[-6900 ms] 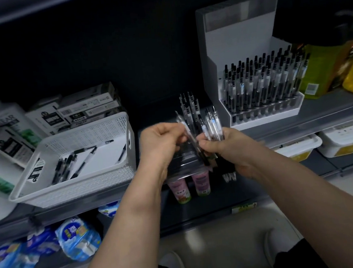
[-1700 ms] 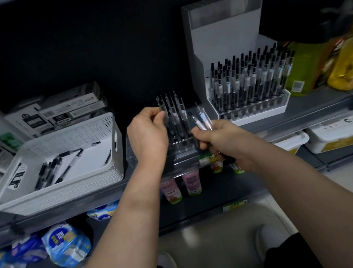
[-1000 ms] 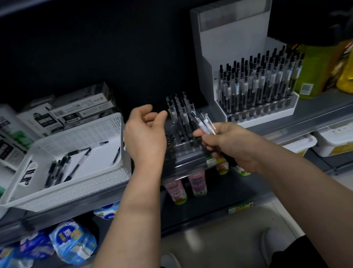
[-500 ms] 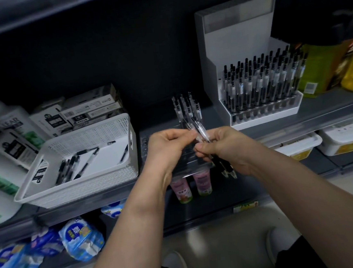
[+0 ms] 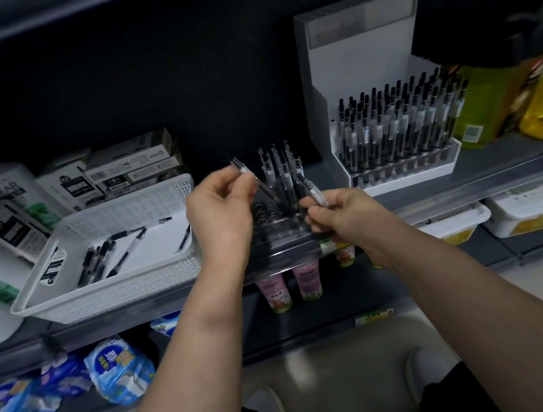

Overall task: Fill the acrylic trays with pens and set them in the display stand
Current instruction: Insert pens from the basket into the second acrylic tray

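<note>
Your left hand (image 5: 219, 210) pinches a single clear-barrelled pen (image 5: 255, 182) between thumb and fingertips. The pen slants down toward the acrylic tray (image 5: 276, 238). Your right hand (image 5: 343, 214) curls round a small bunch of pens (image 5: 311, 189) just beside the tray's right side.

The transparent tray sits at the front edge of the dark shelf, between the two hands. Its near rows of round sockets stand bare and a cluster of upright pens (image 5: 281, 168) fills the far rows.

To the right stands the white display stand (image 5: 359, 60), boxy with a tall back panel. Its lower tier is packed with rows of black-topped pens (image 5: 397, 125).

To the left is a white perforated plastic basket (image 5: 108, 302) with a handful of loose pens (image 5: 104, 256) lying flat on its floor. A black-and-white label on its near wall is too blurred to read.

Behind the basket are stacked grey cardboard boxes (image 5: 129, 172) with barcodes; their print is too small to make out. A white bottle (image 5: 4, 203) beside them shows the letters "LEAR".

A white tub (image 5: 526, 209) on the lower right shelf bears a handwritten "C". Pink tubes (image 5: 274, 291) stand below the tray.
</note>
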